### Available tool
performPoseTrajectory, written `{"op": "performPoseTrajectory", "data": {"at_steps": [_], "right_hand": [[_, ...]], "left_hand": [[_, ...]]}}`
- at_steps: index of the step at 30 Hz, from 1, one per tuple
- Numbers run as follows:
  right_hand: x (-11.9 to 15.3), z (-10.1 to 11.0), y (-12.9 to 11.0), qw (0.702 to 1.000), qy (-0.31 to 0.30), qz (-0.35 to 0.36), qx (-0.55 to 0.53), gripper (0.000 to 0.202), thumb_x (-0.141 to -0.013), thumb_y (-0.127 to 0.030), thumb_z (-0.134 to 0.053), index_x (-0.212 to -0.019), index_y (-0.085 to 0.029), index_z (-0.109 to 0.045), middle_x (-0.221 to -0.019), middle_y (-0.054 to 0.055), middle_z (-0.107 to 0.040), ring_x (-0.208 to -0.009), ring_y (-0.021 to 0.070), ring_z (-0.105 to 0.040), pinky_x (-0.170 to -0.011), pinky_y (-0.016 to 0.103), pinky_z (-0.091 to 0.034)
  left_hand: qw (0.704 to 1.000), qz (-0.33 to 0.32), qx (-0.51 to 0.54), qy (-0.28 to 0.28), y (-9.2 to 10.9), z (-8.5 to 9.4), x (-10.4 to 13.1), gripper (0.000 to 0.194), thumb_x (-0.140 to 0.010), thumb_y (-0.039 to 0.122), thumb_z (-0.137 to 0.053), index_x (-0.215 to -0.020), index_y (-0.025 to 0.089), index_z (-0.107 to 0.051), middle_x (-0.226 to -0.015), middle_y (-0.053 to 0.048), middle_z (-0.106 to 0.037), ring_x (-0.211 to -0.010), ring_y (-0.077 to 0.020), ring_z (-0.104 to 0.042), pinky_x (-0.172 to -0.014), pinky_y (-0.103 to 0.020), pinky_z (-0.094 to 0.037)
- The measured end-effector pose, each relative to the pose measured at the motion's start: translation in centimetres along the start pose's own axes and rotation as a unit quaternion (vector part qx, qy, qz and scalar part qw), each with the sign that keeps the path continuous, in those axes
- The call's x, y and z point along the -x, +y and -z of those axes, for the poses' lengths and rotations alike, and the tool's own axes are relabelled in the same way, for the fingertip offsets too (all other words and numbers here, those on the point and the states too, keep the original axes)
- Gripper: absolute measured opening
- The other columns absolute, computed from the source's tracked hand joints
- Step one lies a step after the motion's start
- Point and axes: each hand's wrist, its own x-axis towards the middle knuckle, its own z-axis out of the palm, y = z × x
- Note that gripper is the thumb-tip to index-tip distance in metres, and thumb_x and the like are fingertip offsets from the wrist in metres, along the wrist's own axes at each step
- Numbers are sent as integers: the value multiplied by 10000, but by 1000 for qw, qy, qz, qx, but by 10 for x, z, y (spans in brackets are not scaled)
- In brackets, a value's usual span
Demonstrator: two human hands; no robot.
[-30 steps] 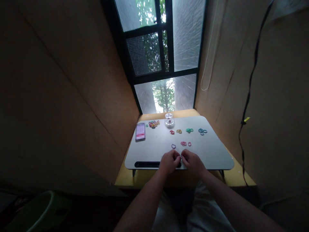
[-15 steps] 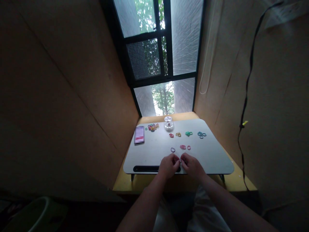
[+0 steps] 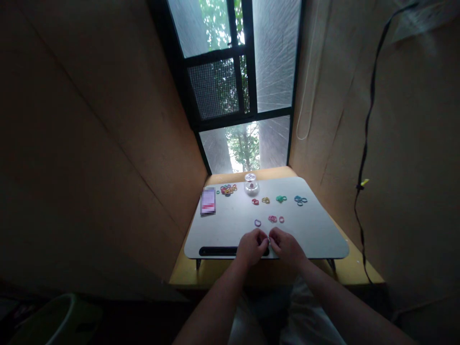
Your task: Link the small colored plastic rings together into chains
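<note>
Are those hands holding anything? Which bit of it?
I can't tell: the left hand and right hand are close together over the white table, but anything between them is too small to make out.

On table (image 3: 223, 232): phone (image 3: 208, 201), left; ring heap (image 3: 228, 190), right of phone; jar (image 3: 251, 186), back; ring-cluster row (image 3: 281, 199), before jar, extending right.

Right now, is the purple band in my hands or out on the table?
Out on the table: the purple band lies on the white tabletop, its loop visible just beyond the left hand.
</note>
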Motion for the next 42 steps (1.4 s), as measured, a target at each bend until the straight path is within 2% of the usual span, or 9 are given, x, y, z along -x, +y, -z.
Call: {"op": "performPoseTrajectory", "data": {"at_steps": [42], "right_hand": [[1,1,-1,1000,2,-1,-1,80,-846,-244,-478,-780,-214,-512,-672,-22,-571,-618,143,-530,-588,246,-342]], "left_hand": [[1000,1,14,-5,1,1,0,108,-822,305,-585,-836,204,-621,-717,14,-654,-634,-119,-567,-593,-233,-387]]}}
